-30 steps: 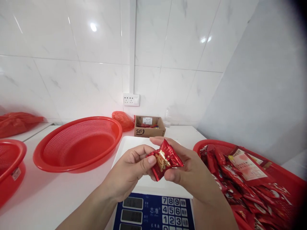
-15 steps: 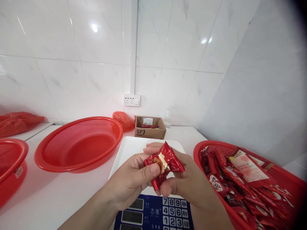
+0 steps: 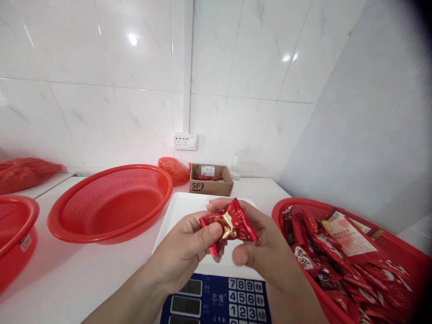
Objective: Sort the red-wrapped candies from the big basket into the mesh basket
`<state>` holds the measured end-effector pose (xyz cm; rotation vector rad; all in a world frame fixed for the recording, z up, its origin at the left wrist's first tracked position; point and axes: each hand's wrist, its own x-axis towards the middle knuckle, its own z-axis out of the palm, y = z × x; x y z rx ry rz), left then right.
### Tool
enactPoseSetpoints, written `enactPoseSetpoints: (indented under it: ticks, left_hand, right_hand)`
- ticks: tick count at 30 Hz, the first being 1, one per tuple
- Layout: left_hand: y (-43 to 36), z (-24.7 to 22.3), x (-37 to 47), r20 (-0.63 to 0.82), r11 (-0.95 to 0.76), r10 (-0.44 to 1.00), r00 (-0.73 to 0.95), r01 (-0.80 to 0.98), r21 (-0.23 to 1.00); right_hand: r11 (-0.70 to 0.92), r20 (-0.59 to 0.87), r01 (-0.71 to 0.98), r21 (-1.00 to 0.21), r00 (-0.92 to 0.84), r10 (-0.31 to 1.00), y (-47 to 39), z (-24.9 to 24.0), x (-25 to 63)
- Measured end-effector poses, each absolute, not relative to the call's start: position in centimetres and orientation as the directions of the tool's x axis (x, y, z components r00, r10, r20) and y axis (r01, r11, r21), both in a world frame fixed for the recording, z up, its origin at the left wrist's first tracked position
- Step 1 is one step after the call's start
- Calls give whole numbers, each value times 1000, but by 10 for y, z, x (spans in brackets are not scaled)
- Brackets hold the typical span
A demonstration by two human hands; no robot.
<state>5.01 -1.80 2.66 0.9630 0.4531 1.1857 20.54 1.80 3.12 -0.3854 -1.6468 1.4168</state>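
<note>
Red and gold wrapped candies (image 3: 231, 222), seemingly two overlapping, are between my two hands above the white weighing pan (image 3: 182, 209) of a scale. My left hand (image 3: 189, 245) pinches them, its thumb pressed on the front and its fingers mostly hidden behind. Cupped around their far and right side is my right hand (image 3: 266, 247), its fingers behind the wrappers and its thumb a little apart from them. Below, the scale's blue keypad panel (image 3: 219, 299) shows, partly covered by my left wrist.
At right stands a red basket (image 3: 281, 207) full of red snack packets (image 3: 337, 261). A large red perforated basket (image 3: 111, 216) and part of another red basket (image 3: 16, 204) are at left. A cardboard box (image 3: 212, 185) and red plastic bags (image 3: 173, 170) lie near the tiled wall.
The candies have tilted and shifted slightly up and left in my hands. My right thumb has moved away from the lower wrapper end.
</note>
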Motion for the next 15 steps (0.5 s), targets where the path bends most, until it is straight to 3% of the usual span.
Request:
enactPoseSetpoints:
  ticks: [6, 15]
  left_hand:
    - [-18, 27, 48, 206, -13, 922, 327, -506, 863]
    - [-19, 25, 49, 237, -70, 928, 287, -491, 868]
  right_hand:
    - [474, 574, -326, -818, -407, 711, 19, 35, 205]
    - [434, 573, -378, -818, -461, 678, 22, 33, 205]
